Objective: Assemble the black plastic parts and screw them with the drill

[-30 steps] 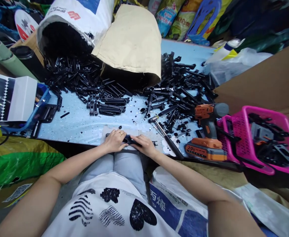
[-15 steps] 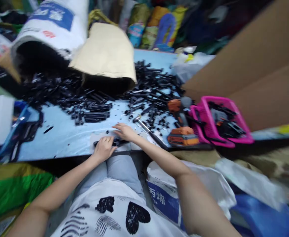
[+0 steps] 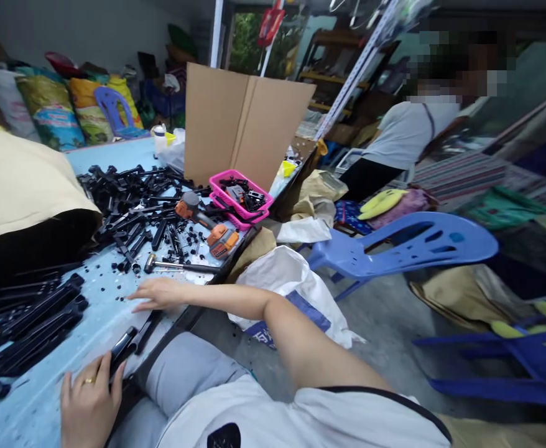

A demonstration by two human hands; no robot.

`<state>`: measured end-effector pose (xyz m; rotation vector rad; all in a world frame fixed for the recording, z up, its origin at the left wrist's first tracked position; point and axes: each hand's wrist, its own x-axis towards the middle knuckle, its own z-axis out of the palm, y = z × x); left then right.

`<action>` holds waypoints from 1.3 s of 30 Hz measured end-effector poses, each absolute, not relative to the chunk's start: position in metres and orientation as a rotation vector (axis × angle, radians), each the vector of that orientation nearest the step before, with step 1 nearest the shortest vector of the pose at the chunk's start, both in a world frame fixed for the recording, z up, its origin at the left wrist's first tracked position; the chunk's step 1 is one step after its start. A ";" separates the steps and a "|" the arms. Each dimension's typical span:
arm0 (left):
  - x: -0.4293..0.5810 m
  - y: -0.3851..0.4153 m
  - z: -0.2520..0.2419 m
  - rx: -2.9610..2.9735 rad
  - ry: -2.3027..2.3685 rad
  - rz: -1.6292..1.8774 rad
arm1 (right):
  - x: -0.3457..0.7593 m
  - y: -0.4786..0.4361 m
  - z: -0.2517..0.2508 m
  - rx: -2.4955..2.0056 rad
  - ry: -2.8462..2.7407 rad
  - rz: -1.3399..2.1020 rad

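Observation:
My left hand (image 3: pixel 89 398), with a ring on one finger, is closed around the near end of a long black part (image 3: pixel 124 344) at the front edge of the blue table. A second slim black piece (image 3: pixel 146 331) lies right beside that part. My right hand (image 3: pixel 158 294) is stretched out over the tabletop with its fingers apart, and nothing shows in them. Close to its fingertips are tiny black bits (image 3: pixel 120 298). A hammer (image 3: pixel 175 266) lies just beyond this hand.
Heaps of black parts (image 3: pixel 128 193) cover the table, with a beige sack (image 3: pixel 25 180) at left. An orange cordless driver (image 3: pixel 208 227) lies by a pink basket (image 3: pixel 242 218) and a cardboard sheet (image 3: pixel 240 124). Blue chairs (image 3: pixel 403 246) and a person (image 3: pixel 408 134) are at right.
The view has swung to the right, bringing the chairs and a person into sight. My right hand has moved off the black part, away from my left hand, which stays on it.

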<state>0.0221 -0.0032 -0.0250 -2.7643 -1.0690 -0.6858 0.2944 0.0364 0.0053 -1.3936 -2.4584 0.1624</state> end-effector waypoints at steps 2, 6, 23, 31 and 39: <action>0.020 -0.001 -0.026 -2.730 -1.062 -0.690 | 0.302 0.015 0.000 -1.363 -2.548 0.147; 0.014 0.003 -0.030 -2.696 -1.010 -0.661 | 0.310 -0.006 -0.018 -1.373 -2.608 0.087; 0.017 0.002 -0.039 -2.690 -0.837 -0.623 | 0.305 -0.002 -0.037 -1.363 -2.620 -0.032; 0.023 0.009 -0.038 -2.704 -0.793 -0.404 | 0.305 0.014 -0.009 -1.343 -2.816 -0.183; 0.028 0.009 -0.033 -2.707 -0.868 -0.283 | 0.301 0.025 -0.018 -1.301 -2.885 -0.130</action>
